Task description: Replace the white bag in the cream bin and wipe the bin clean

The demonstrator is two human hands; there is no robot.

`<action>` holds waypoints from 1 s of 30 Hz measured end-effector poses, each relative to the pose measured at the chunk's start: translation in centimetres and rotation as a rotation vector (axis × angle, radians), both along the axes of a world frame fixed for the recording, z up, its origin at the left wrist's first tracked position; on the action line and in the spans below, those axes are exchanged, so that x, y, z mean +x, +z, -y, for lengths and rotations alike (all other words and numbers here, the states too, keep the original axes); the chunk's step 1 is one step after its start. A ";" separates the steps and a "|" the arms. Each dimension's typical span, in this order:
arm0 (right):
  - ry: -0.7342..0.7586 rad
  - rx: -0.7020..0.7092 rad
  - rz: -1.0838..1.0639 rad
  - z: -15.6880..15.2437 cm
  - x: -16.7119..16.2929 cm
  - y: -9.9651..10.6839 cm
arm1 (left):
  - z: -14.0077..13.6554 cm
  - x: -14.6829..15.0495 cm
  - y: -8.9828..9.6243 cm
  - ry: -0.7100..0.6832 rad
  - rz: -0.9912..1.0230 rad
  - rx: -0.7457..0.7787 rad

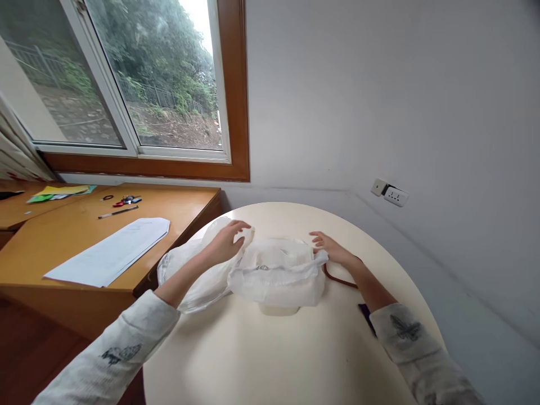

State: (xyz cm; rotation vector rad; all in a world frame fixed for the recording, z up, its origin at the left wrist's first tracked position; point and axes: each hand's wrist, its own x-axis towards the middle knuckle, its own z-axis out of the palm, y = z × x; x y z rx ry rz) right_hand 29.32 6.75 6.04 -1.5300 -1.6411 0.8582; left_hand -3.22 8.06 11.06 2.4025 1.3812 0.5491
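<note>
A thin, translucent white bag (pixel 278 287) lies crumpled in the middle of the pale round table (pixel 270 360), its gathered rim running across it. Below its near edge shows part of a pale, smooth object (pixel 279 310); the rest is covered. More sheer white material (pixel 202 281) spreads to the left. My left hand (pixel 228 243) is over that material, fingers curved and thumb apart, with nothing visible in its grasp. At the bag's right corner is my right hand (pixel 331 248), fingers stretched out; whether its thumb touches the bag is unclear.
A brown cord or strap (pixel 341 282) and a dark item (pixel 366 316) lie by my right forearm. On the wooden desk (pixel 189 205) at left are white papers (pixel 113 250), a pen (pixel 118 212) and keys (pixel 127 200). A wall (pixel 337 112) stands behind the table.
</note>
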 end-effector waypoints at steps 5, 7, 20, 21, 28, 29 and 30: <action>0.057 0.152 -0.062 2.4 0.1 4.9 | 3.5 0.6 3.4 -0.313 0.119 -0.172; 0.233 0.144 0.031 4.3 -0.8 6.2 | 4.5 1.2 3.7 -0.334 0.116 -0.236; 0.338 0.296 0.210 11.5 -2.3 6.0 | 11.5 1.0 3.1 -0.472 0.059 0.232; 0.343 0.298 0.215 11.9 -2.3 5.6 | 11.9 0.8 2.6 -0.516 0.032 0.256; 0.273 0.267 0.189 12.9 -2.8 2.1 | 13.7 1.3 -3.0 -0.587 -0.037 0.172; 0.260 0.262 0.189 12.8 -3.0 1.6 | 13.7 1.5 -3.7 -0.572 -0.041 0.146; 0.246 0.257 0.191 12.8 -3.2 1.2 | 13.6 1.6 -4.2 -0.550 -0.047 0.114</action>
